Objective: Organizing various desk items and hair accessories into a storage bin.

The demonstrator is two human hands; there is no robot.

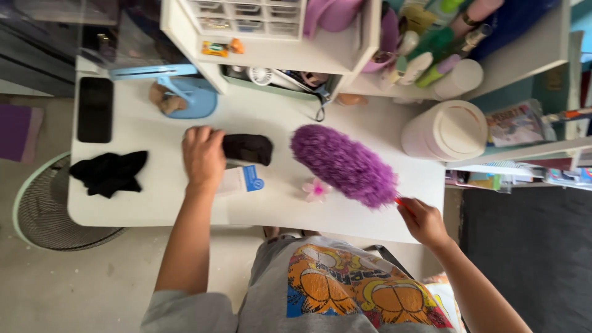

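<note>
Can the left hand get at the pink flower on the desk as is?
Probably yes. The left hand rests on a small white and blue packet, and the pink flower lies just beyond it on bare desk. The purple duster in the right hand hovers close beside the flower, not over it.

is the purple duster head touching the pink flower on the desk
Apart. The head view shows a thin strip of white desk between the purple duster head and the pink flower just below its lower left edge.
</note>
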